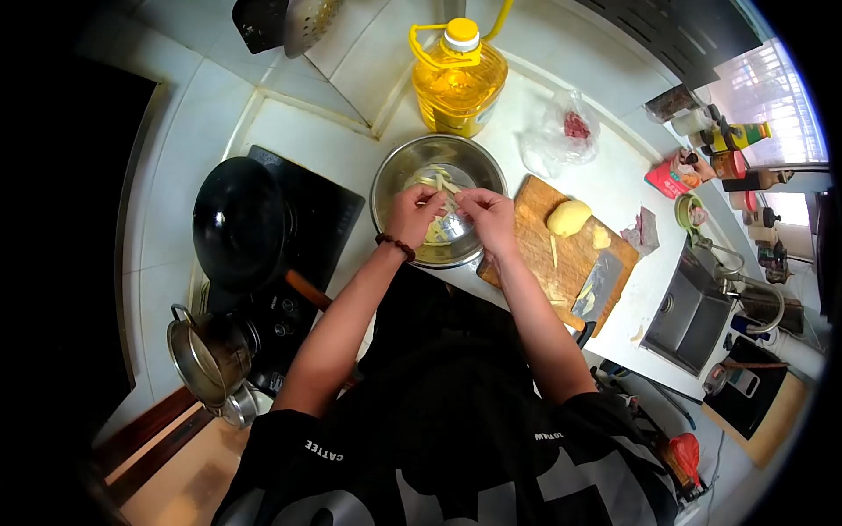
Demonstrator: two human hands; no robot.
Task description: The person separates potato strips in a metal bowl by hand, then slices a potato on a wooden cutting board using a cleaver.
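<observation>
A round stainless steel bowl (481, 159) stands on the white counter, with pale potato strips (434, 233) inside. Over it, my left hand (414, 216), wearing a dark beaded bracelet (396, 246), is closed in a pinch on potato strips. My right hand (491, 217) meets it from the other side, thumb and fingers pinched on the same strips; the fingertips partly cover them. Just right of the bowl lies a wooden cutting board (532, 215). It carries a peeled potato (569, 217), a cut potato piece (601, 238), loose strips and a kitchen knife (598, 285).
A big oil bottle (458, 88) rises behind the bowl. Left are a black wok (237, 223) on the cooktop (338, 206) and a steel pot (197, 355). A plastic bag with red meat (574, 127) lies behind the board. The sink (688, 307) is far right.
</observation>
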